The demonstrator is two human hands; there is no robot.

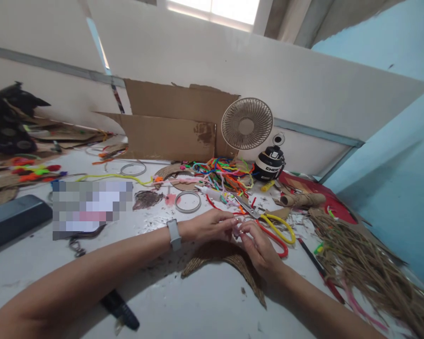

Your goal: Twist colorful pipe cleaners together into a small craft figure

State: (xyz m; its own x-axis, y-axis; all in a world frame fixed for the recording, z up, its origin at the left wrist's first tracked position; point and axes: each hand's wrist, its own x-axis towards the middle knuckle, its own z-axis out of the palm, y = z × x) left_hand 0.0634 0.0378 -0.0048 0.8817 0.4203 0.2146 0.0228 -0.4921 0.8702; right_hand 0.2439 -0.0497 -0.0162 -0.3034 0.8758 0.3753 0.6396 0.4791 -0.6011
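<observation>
At the centre of the frame, the left hand (219, 223) and the right hand (260, 247) are meeting, fingers bent and nearly closed. Both are pinching a small pinkish piece (237, 230) between their fingertips; the fingers are largely covering it, and its exact form cannot be told. Directly below, at lower centre, a curved brown strip (246, 271) is lying on the white table (183, 313), its two ends pointing downward. Scissors (261, 216) with one yellow and one red handle are lying just beside the right hand, right of centre. A grey ring (188, 211) is resting above the left hand. At lower right, a bundle of brown strands (371, 263) is spreading toward the frame's edge.
</observation>
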